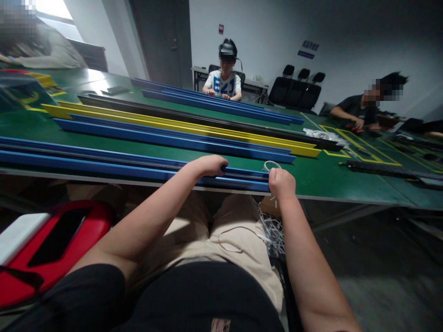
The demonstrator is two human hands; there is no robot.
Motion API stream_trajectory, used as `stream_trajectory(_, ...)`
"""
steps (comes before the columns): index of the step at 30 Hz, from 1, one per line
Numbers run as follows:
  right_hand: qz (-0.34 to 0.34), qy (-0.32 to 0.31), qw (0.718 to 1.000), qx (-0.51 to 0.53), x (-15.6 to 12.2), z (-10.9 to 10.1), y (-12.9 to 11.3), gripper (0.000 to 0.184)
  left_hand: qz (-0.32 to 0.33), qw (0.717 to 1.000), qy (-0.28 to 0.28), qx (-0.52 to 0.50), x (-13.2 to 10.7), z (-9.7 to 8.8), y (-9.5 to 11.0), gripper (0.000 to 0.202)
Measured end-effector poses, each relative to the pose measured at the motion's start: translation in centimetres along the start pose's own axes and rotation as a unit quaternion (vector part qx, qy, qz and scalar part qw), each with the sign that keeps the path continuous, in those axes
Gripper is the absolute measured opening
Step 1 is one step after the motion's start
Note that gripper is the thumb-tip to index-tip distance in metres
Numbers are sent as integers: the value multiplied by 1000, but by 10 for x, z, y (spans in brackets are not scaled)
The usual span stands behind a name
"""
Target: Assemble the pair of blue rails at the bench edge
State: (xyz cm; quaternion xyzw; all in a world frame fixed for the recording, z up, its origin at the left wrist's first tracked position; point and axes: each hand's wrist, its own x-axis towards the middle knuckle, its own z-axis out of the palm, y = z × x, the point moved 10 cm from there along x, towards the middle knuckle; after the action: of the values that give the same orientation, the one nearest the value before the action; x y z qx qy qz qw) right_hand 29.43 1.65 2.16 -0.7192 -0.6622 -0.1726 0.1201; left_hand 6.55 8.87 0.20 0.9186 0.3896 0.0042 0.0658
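The left hand (209, 165) is curled down over the top of the nearest blue rail (104, 162), its grip clamped on the channel close to the rail's right end, knuckles up and thumb tucked out of sight. The right hand (281, 182) sits at the very end of that rail, at about three o'clock from the left one, fist closed with its grip pinched on a thin white loop (272, 165) that stands up just above the knuckles at twelve o'clock.

The rail lies along the near edge of the green surface (321, 177), almost flush with the lip. To my eye that is the weak spot: a push toward six o'clock could tip the long piece off the edge into the lap, and the loop looks thin enough to slip from the pinch or snag on the rail's end. Loose white ties (275, 230) already hang below the edge.

Both forearms reach up from the lap, the left angled in from seven o'clock, the right nearly straight, wrists level with the edge.

Beyond, at twelve o'clock, lie more blue, yellow and black rails (194, 123), and two other people sit at the far side.
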Motion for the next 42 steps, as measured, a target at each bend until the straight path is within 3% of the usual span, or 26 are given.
stream_trajectory(7,-36,25,997,58,-3,-9,-92,45,7,1000,-9,1,1,0,11,26)
stream_trajectory(11,-40,25,992,114,-2,-9,-123,46,22,1000,-5,14,5,0,20,22)
stream_trajectory(15,-38,11,960,277,3,-1,-111,49,18,1000,0,18,10,1,24,22)
stream_trajectory(20,-44,-5,853,519,8,17,-67,55,-11,1000,-13,16,20,4,32,28)
stream_trajectory(24,-3,-26,810,585,6,39,-50,50,-8,1000,-15,21,32,6,48,30)
stream_trajectory(28,17,-27,793,608,3,49,-49,50,4,1000,-13,25,46,8,65,31)
stream_trajectory(33,36,-22,808,588,3,51,-40,46,2,1000,-17,24,56,12,77,35)
stream_trajectory(38,13,16,874,486,-1,36,-36,27,4,1000,2,21,46,7,69,38)
stream_trajectory(42,-54,30,924,378,-9,26,-42,22,0,1000,0,26,28,5,46,35)
